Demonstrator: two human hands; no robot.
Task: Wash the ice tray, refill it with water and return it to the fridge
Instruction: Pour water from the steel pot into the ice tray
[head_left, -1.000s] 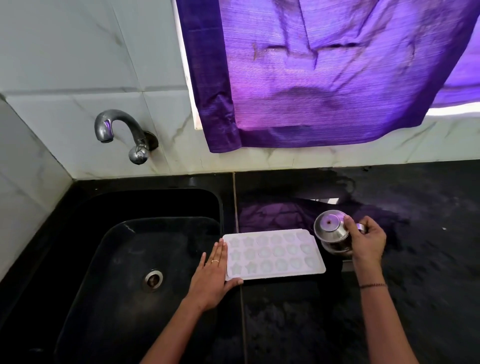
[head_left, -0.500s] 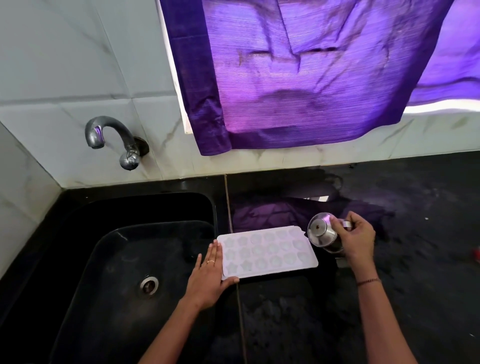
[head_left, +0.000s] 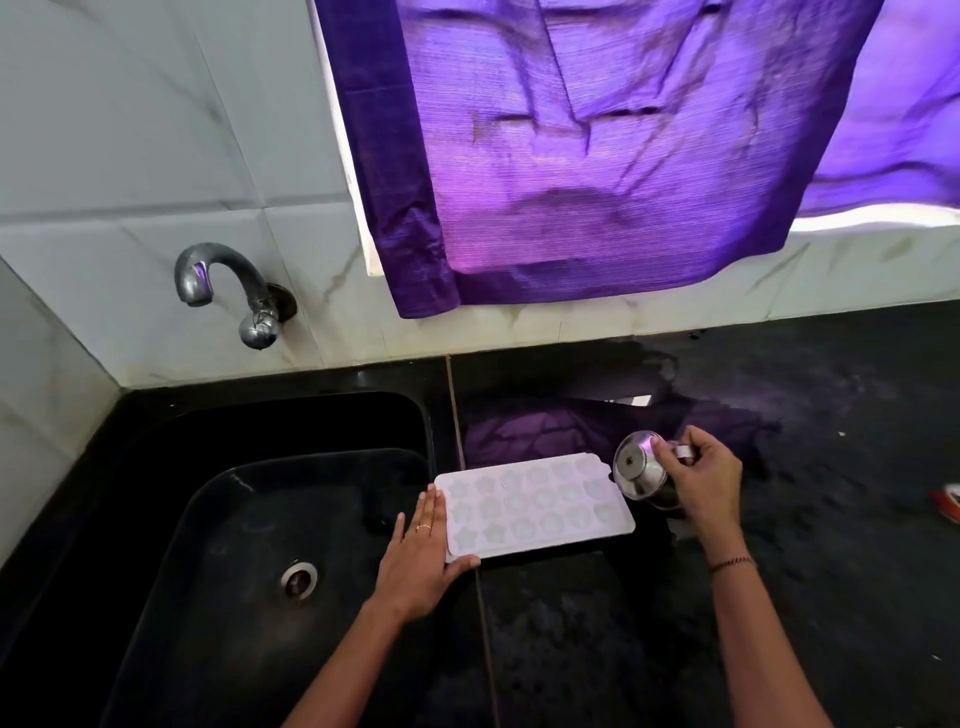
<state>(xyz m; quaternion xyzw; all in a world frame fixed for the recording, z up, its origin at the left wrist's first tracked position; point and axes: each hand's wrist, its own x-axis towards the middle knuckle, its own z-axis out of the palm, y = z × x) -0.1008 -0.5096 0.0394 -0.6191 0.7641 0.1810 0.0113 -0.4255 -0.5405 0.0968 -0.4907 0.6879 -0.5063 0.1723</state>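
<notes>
Ice tray lies flat on the tabletop just right of the sink, long axis sideways between both hands: left hand open, flat at its near end; right hand grips a steel cup tilted at its far end.

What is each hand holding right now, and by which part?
Right hand grips the steel cup by its handle side. Left hand grasps nothing, lying flat against the ice tray's left edge.
</notes>
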